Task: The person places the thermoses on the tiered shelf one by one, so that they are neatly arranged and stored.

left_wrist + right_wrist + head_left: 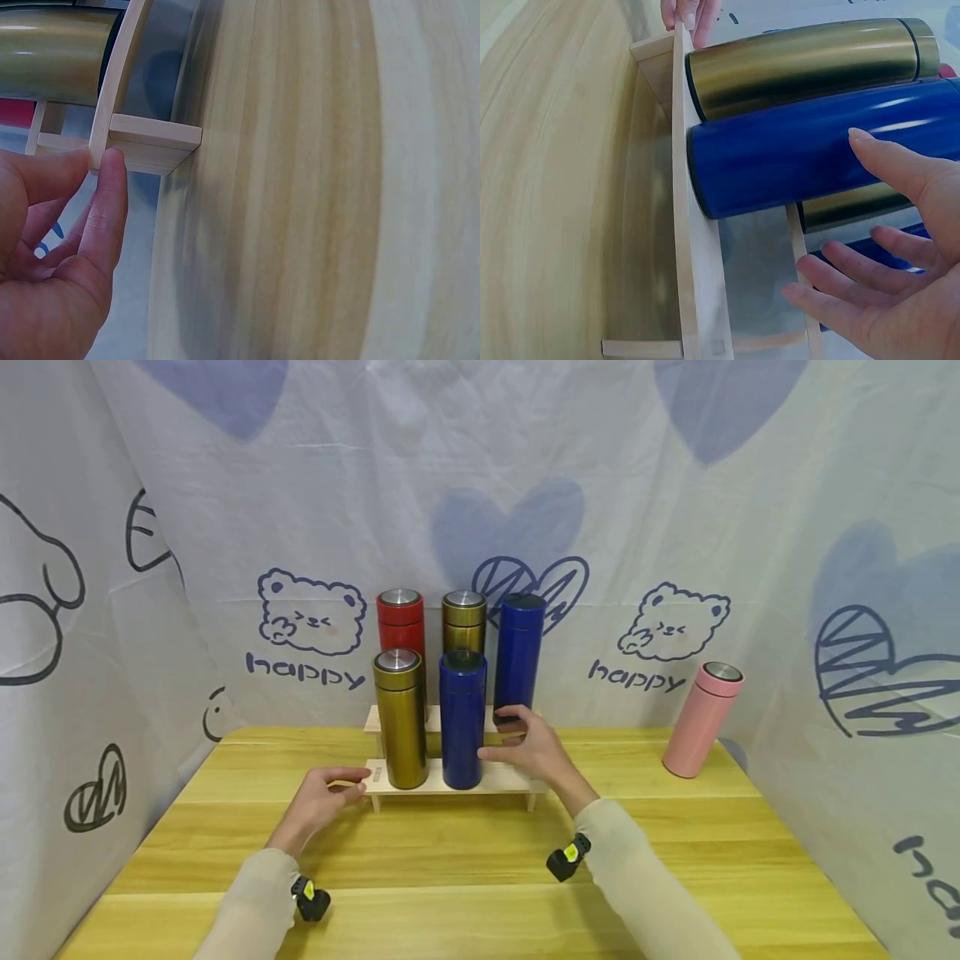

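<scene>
A two-tier wooden rack (495, 779) holds several thermos flasks. On its front step stand a gold flask (402, 727) and a blue flask (462, 727). Behind them are a red flask (401, 614), a second gold flask (464, 618) and a second blue flask (519, 652). My left hand (322, 802) pinches the left end of the front step between thumb and index finger (105, 202). To the right of the front blue flask is my right hand (534, 747), fingers spread. Its thumb (900, 165) lies over that flask's side; whether it touches I cannot tell.
A pink flask (703, 720) stands apart on the wooden table (465, 868), toward the right back corner. Printed white cloth (630, 510) hangs behind the table and along both sides.
</scene>
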Demonstrator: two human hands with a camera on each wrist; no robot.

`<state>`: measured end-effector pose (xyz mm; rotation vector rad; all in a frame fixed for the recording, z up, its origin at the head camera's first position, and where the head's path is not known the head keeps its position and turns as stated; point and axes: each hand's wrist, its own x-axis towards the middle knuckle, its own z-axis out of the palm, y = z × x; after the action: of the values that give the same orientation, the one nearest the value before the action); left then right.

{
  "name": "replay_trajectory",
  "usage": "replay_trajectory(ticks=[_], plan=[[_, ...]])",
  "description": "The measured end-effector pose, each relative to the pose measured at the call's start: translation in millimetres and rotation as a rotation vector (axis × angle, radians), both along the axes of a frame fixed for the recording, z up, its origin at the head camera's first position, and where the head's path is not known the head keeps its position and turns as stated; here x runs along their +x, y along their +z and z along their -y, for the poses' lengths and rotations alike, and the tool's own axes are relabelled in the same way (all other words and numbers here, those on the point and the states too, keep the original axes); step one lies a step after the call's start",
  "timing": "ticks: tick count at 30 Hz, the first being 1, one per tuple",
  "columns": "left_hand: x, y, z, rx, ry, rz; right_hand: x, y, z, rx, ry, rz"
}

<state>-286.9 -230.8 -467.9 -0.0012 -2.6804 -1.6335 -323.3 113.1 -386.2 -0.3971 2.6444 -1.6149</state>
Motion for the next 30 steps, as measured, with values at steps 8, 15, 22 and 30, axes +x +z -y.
replay_trajectory(ticks=[8, 15, 22, 30], plan=[[0.3, 0.5, 0.3, 0.002, 0.003, 0.001, 1.6, 4.8, -19, -0.008, -0.017, -0.005], [0.6, 1.7, -0.2, 0.006, 0.005, 0.007, -0.2, 6.2, -51, 0.006, -0.047, -0.017], [-0.2, 3.3, -0.9, 0.000, 0.013, 0.012, 0.2, 5.2, -90, 0.072, -0.120, -0.033], [0.1, 1.6, -0.4, 0.002, 0.015, 0.016, 2.5, -0.8, -134, 0.144, -0.193, -0.012]])
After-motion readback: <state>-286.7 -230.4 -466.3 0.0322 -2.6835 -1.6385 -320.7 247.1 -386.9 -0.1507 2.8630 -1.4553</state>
